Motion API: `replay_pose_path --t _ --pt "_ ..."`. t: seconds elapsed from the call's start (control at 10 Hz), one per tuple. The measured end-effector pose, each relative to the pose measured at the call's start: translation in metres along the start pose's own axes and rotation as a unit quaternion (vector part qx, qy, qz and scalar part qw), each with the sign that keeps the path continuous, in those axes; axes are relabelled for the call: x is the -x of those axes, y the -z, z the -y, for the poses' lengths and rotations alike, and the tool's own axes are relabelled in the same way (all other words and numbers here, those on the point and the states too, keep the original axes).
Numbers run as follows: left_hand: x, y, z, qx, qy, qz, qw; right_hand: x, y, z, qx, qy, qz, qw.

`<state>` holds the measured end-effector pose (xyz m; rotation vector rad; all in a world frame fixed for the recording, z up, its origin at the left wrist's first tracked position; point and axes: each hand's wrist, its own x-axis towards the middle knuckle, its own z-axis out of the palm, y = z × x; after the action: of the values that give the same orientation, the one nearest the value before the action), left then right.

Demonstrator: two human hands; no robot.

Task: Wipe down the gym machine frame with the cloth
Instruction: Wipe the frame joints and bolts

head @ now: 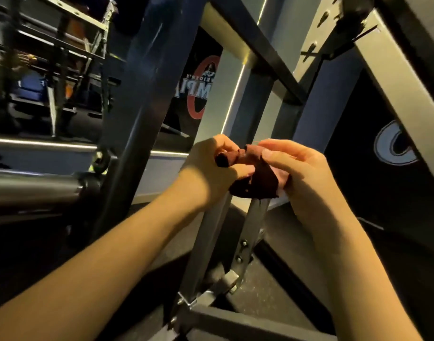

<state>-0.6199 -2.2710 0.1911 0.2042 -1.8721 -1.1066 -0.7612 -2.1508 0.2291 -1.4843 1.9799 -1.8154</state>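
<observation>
Grainy floor (267,291), crumpled cloth (260,179), boxy frame (137,94)

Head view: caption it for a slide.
A dark red cloth held bunched between left hand and right hand, before a grey frame upright.

I am in a gym. A heavy steel frame (142,77) of square tubes rises close in front of me, joined low down with bolts (244,243) above a dark speckled floor (267,289). A thick chrome bar (34,190) lies at the left. Far left stand more metal racks (71,45). Far off, a logo (198,87) shows in reversed letters, as in a mirror, beside thin light strips (233,94).
</observation>
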Motion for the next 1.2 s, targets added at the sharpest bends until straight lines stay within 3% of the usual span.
replay_pose_path --t 0.1,0.4,0.5,0.6,0.7,0.8,0.9,1.0,1.1,1.2 --pt "0.049 0.012 0.007 0.031 0.038 0.000 0.999 0.025 -0.022 -0.019 -0.010 -0.008 0.086 0.996" --pt "0.158 0.064 0.065 -0.031 0.127 0.034 0.991 0.131 -0.101 -0.058 -0.018 -0.063 0.271 0.960" --pt "0.189 0.088 0.086 -0.025 0.182 0.026 0.983 0.154 -0.140 -0.079 -0.068 -0.120 0.289 0.947" --pt "0.217 0.117 0.103 -0.013 0.260 -0.005 0.966 0.181 -0.186 -0.100 -0.124 -0.195 0.279 0.932" --pt "0.243 0.144 0.121 0.019 0.345 -0.088 0.934 0.200 -0.232 -0.115 -0.159 -0.209 0.262 0.929" --pt "0.271 0.163 0.144 0.069 0.453 -0.138 0.878 0.215 -0.273 -0.123 -0.163 -0.216 0.225 0.936" --pt "0.289 0.175 0.161 0.121 0.508 -0.109 0.846 0.229 -0.304 -0.130 -0.165 -0.217 0.200 0.941" --pt "0.292 0.182 0.175 0.113 0.507 -0.122 0.846 0.238 -0.321 -0.137 -0.146 -0.219 0.175 0.949" --pt "0.294 0.185 0.196 0.059 0.508 -0.142 0.848 0.251 -0.323 -0.152 -0.043 -0.178 0.154 0.971" --pt "0.301 0.182 0.230 -0.076 0.537 -0.141 0.828 0.255 -0.311 -0.167 0.080 -0.136 0.039 0.987"
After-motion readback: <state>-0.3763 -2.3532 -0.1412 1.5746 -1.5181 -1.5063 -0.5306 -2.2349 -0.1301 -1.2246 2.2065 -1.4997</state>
